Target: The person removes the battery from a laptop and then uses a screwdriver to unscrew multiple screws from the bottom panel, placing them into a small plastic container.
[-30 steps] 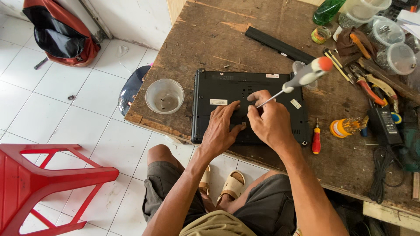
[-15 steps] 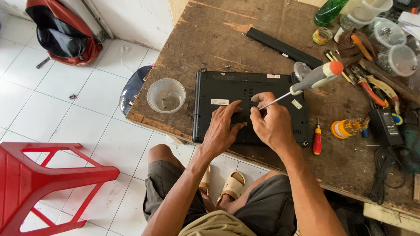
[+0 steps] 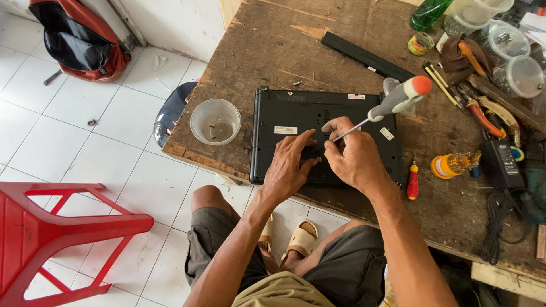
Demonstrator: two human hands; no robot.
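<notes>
A black laptop [image 3: 324,133] is lying upside down on the wooden worktop [image 3: 273,51], close to its near edge, and both hands are being pressed onto the lower middle of its base. The left hand [image 3: 290,165] is being laid flat with fingers spread, the fingertips resting on the casing; nothing is being gripped by it. The right hand [image 3: 352,156] is being closed around the thin shaft of a screwdriver [image 3: 392,102], whose grey handle with an orange cap is being tilted up and away to the right, above the far right corner of the laptop. The tip is being hidden between the two hands, so the exact point of contact cannot be told.

A clear plastic cup [image 3: 215,121] is standing just left of the laptop, apart from both hands. A long black strip [image 3: 367,55] is lying beyond the laptop. A small red screwdriver [image 3: 413,182] is lying just right of the laptop, near the right wrist, with a yellow tool [image 3: 449,166] beside it. A red plastic stool [image 3: 51,233] is standing on the tiled floor, well apart.
</notes>
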